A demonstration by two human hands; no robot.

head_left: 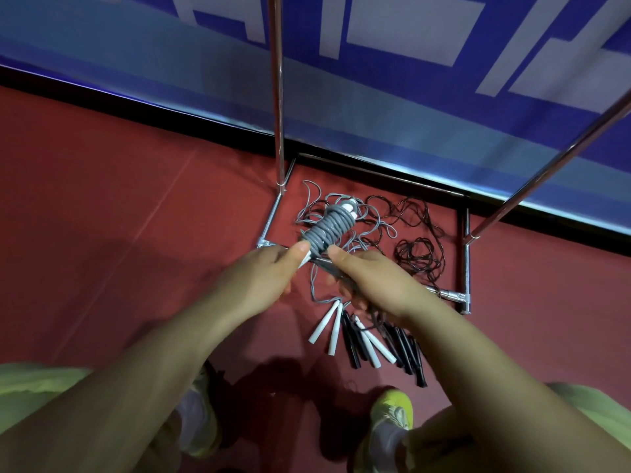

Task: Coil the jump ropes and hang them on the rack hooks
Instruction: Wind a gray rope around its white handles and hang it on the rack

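- We see two hands: left hand [263, 278] pinches the white handle end of the grey coiled rope [327, 230], thumb on top, fingers curled under.
- Right hand [372, 285] grips the loose grey cord just beside the bundle, thumb pointing at the coil.
- Coiled rope: grey cord wrapped tight round white handles, tilted up and away, a white handle tip poking out the far end; held in the air above the rack base.
- On the red floor [119, 216] below: a tangle of loose grey cord [372, 227] and dark cord [420, 250], overlapping, inside the rack base frame [466, 268].
- Handles on the floor near our feet: we count four white handles [324, 324] and several black handles [409, 353]; exact black count unclear, they overlap.
- Two chrome rack poles [278, 97] rise from the base; hooks not in view.
- Blue banner [409, 97] behind; two yellow-green shoes [392, 414] at bottom.
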